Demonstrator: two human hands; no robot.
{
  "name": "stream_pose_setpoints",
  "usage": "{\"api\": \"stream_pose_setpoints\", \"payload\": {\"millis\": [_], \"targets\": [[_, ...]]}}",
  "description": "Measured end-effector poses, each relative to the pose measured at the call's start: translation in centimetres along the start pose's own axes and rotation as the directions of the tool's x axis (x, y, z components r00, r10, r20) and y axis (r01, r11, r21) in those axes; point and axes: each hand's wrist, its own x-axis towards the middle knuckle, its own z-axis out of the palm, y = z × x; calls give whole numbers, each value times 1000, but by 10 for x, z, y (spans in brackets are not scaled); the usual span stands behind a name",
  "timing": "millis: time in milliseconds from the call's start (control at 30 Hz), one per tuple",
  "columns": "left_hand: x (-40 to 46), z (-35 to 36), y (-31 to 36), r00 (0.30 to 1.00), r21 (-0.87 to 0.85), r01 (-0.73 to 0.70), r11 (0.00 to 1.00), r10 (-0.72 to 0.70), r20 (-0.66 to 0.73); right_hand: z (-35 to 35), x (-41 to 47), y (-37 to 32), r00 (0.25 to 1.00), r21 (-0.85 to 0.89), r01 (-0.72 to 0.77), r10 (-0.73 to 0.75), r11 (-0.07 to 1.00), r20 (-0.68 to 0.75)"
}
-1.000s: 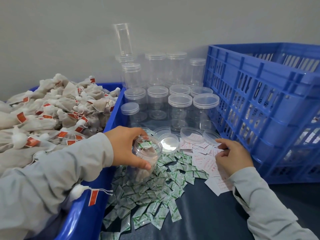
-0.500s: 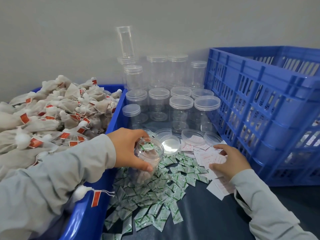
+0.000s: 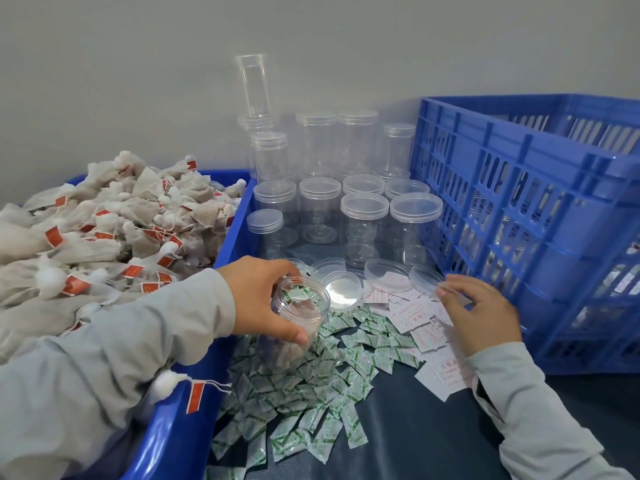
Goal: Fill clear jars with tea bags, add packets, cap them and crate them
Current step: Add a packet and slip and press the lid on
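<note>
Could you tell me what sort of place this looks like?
Probably a small packing station for tea: a blue bin heaped with tea bags, rows of clear jars, loose green packets, and a blue crate beside them.

I see two arms, both in long light grey sleeves of a soft, slightly creased fabric. The left sleeve (image 3: 114,344) ends in a plain cuff at the wrist, with loose folds along the forearm. The right sleeve (image 3: 530,414) has a dark seam line running along its inner edge. Both hands, left (image 3: 258,296) and right (image 3: 483,315), are bare: no gloves, rings or watch show.
</note>
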Motion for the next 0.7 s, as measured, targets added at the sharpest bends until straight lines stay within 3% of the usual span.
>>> {"api": "stream_pose_setpoints", "payload": {"millis": [167, 267, 333, 433, 700], "targets": [[0, -1, 1, 1000, -30, -6, 1000, 5, -4, 6, -9, -40, 950, 71, 304, -297, 950, -96], [0, 0, 1, 1000, -24, 3, 1000, -4, -23, 20, -17, -77, 855, 147, 518, -514, 843, -68], [-1, 0, 0, 1000, -11, 7, 1000, -7, -30, 33, -23, -95, 761, 153, 648, -634, 746, -134], [0, 1, -2, 999, -10, 0, 1000, 0, -36, 58, -33, -103, 669, 129, 741, -713, 658, -208], [3, 4, -5, 998, 17, -53, 998, 53, -30, 80, -50, -91, 789, 277, 584, -613, 763, 27]]}}
